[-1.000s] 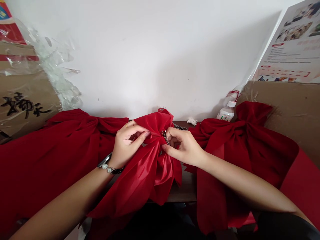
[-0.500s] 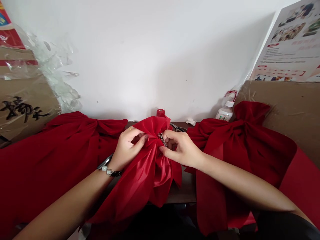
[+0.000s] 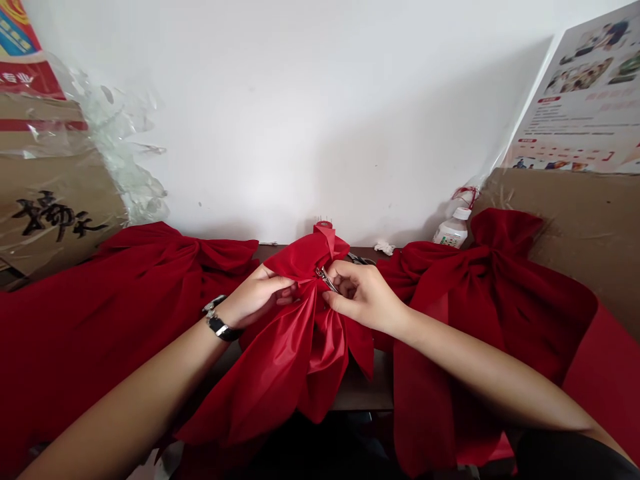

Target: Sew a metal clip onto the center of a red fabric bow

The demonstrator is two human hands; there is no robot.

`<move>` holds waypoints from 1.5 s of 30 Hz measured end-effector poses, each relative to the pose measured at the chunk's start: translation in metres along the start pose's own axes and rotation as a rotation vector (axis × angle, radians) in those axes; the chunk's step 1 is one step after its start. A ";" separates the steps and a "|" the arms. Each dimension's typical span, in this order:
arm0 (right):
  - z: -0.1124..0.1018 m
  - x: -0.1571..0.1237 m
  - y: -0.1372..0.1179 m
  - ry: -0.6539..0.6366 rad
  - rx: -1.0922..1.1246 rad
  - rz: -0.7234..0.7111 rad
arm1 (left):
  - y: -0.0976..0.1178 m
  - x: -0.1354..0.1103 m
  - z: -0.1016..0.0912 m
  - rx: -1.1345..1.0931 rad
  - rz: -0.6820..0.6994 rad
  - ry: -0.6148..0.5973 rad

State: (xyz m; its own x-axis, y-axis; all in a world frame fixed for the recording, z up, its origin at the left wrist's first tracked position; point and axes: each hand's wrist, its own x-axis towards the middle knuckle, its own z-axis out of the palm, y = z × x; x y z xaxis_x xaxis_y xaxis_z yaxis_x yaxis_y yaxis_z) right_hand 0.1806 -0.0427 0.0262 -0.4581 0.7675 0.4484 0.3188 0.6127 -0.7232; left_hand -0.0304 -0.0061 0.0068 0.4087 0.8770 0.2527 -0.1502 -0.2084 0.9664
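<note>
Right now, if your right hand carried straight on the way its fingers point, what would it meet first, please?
The right hand would most likely meet the small metal clip at the gathered centre of the red satin bow. Its fingertips look almost on it, though depth is hard to judge here.

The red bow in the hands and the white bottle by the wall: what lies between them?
In the head view, metal scissors and a crumpled white tissue lie between the red bow and the white bottle.

A red bow [image 3: 165, 267] lies at the left and another red bow [image 3: 500, 287] at the right of the desk [image 3: 365, 393]. Scissors [image 3: 360, 259] and a plastic bottle [image 3: 453, 230] sit by the white wall [image 3: 300, 120], between a plastic-wrapped cardboard box [image 3: 50, 200] and a printed poster [image 3: 580, 100].
</note>
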 end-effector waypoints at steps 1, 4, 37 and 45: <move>0.000 0.000 -0.001 -0.002 -0.010 -0.012 | 0.000 0.000 -0.001 0.005 -0.007 -0.008; -0.002 -0.001 -0.001 -0.015 -0.045 -0.045 | 0.000 0.001 -0.004 0.066 0.018 -0.023; 0.000 0.001 -0.004 -0.086 -0.083 -0.041 | 0.004 0.000 0.001 0.757 0.644 0.215; -0.004 -0.003 -0.011 -0.047 -0.197 -0.094 | 0.013 -0.001 -0.007 0.860 0.715 0.172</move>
State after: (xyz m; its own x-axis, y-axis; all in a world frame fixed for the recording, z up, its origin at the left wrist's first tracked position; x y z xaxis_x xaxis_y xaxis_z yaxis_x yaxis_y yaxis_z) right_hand 0.1821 -0.0512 0.0354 -0.5304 0.6987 0.4801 0.4265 0.7094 -0.5611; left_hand -0.0394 -0.0066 0.0185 0.3380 0.4709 0.8149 0.3965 -0.8565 0.3304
